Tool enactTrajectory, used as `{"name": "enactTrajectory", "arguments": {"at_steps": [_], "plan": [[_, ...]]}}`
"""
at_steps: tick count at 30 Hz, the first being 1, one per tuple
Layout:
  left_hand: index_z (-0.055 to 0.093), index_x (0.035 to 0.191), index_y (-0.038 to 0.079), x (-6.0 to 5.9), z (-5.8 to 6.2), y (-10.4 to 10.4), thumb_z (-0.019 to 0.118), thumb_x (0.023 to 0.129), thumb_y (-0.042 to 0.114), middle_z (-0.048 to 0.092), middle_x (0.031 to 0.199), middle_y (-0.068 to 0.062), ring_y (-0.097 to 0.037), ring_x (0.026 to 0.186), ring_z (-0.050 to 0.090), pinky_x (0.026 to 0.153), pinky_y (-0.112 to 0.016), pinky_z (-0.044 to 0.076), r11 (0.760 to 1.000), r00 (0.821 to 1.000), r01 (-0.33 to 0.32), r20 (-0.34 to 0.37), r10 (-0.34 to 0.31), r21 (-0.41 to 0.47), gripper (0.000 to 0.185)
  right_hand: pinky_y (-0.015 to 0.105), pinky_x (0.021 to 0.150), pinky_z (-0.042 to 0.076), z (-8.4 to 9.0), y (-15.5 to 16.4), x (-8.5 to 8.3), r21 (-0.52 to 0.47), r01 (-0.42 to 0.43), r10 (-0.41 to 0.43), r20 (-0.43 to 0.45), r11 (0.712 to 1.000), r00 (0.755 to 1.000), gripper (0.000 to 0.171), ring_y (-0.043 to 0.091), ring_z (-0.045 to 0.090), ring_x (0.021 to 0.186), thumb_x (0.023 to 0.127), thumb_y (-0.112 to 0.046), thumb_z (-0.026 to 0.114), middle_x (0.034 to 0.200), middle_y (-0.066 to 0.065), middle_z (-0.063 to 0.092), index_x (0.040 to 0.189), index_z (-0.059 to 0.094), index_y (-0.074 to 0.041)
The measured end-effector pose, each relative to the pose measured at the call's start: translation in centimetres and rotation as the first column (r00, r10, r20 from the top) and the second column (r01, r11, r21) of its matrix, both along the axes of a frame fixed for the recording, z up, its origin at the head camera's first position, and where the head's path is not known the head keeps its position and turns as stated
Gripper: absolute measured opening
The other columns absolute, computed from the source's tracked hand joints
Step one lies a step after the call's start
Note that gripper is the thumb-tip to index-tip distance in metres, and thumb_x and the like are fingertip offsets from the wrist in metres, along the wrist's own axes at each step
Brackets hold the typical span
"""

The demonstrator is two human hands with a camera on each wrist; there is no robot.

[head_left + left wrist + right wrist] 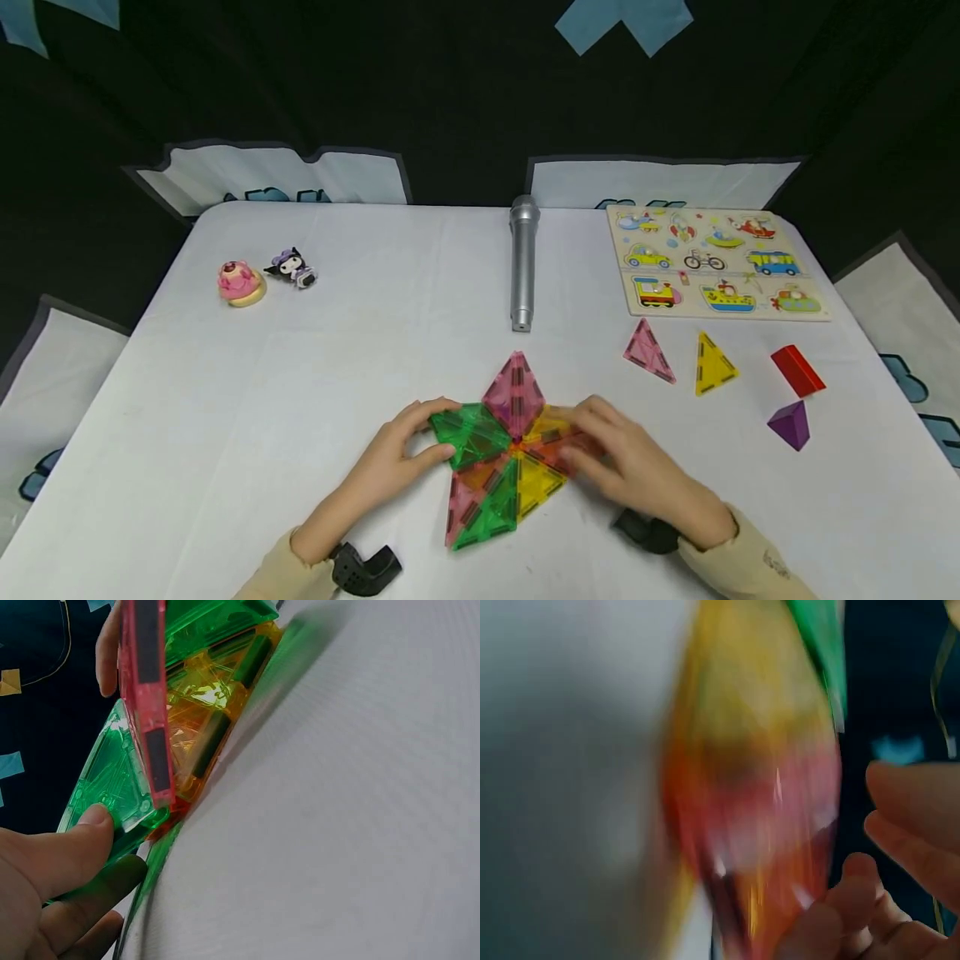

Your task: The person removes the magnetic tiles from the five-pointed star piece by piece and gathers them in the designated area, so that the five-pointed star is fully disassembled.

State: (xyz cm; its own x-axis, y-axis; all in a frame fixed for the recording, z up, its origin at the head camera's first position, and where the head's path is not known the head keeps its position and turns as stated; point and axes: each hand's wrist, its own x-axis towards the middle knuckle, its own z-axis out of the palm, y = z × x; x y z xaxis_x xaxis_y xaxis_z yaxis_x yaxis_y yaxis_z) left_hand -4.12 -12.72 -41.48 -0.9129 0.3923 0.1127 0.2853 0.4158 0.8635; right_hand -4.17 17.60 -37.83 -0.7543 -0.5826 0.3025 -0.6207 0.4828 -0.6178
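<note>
A star-like group of translucent magnetic tiles in pink, green, orange, red and yellow sits at the front middle of the table. My left hand (401,454) pinches the green magnetic tile (471,435) on the left side, thumb on its face in the left wrist view. Across from it, my right hand (626,454) grips the orange-red magnetic tile (551,452) at its outer end, fingers and thumb to either side. The pink tile piece (514,392) points away from me between the hands. A yellow tile (536,483) lies closer to me. The right wrist view is blurred.
Loose pink (649,352) and yellow triangle tiles (714,364), a red block (798,371) and a purple pyramid (791,425) lie to the right. Behind them is a vehicle puzzle board (720,265). A silver microphone (522,262) and two small toys (242,283) are farther back.
</note>
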Motion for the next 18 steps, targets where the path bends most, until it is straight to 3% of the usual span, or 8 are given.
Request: {"name": "enactTrajectory", "arguments": {"at_steps": [3,7,14,18], "plan": [[0.053,0.123,0.023,0.0,-0.1,0.0,0.069,0.08,0.019,0.054,0.123,-0.004,-0.024,0.108,0.052,0.101,-0.053,0.022,1.0,1.0,-0.007,0.005,0.007,-0.008,0.046,0.017,0.062,0.039,-0.5,-1.8,1.9,0.097,-0.111,0.117,-0.055,0.989,0.992,0.055,0.006,0.042,0.076,0.082,-0.015,0.068,0.102,-0.004,0.046,0.132,0.047,-0.014],[0.053,0.123,0.022,0.2,-0.1,-0.1,0.07,0.08,0.018,0.053,0.125,-0.006,-0.028,0.109,0.051,0.1,-0.055,0.022,1.0,1.0,-0.011,0.0,0.011,-0.012,0.047,0.018,0.065,0.04,-1.0,-2.7,2.8,0.21,-0.095,0.129,-0.152,0.973,0.98,0.069,0.007,0.039,0.081,0.074,-0.016,0.076,0.102,-0.003,0.042,0.134,0.043,-0.016],[0.053,0.123,0.022,0.2,-0.1,0.0,0.069,0.08,0.018,0.051,0.127,-0.005,-0.029,0.115,0.047,0.102,-0.053,0.02,1.0,1.0,-0.009,0.004,0.009,-0.009,0.046,0.021,0.067,0.043,-1.4,-2.6,2.7,0.209,-0.08,0.117,-0.172,0.975,0.978,0.063,0.009,0.04,0.084,0.069,-0.012,0.079,0.102,-0.002,0.044,0.125,0.049,-0.016],[0.052,0.124,0.022,0.2,-0.1,0.1,0.069,0.08,0.019,0.05,0.128,-0.005,-0.029,0.115,0.047,0.102,-0.053,0.019,1.0,1.0,-0.001,0.006,0.001,-0.007,0.047,0.022,0.069,0.045,-1.5,-2.4,2.6,0.195,-0.091,0.135,-0.227,0.977,0.965,0.057,0.01,0.045,0.086,0.067,-0.014,0.08,0.102,-0.003,0.049,0.118,0.054,-0.015]]}}
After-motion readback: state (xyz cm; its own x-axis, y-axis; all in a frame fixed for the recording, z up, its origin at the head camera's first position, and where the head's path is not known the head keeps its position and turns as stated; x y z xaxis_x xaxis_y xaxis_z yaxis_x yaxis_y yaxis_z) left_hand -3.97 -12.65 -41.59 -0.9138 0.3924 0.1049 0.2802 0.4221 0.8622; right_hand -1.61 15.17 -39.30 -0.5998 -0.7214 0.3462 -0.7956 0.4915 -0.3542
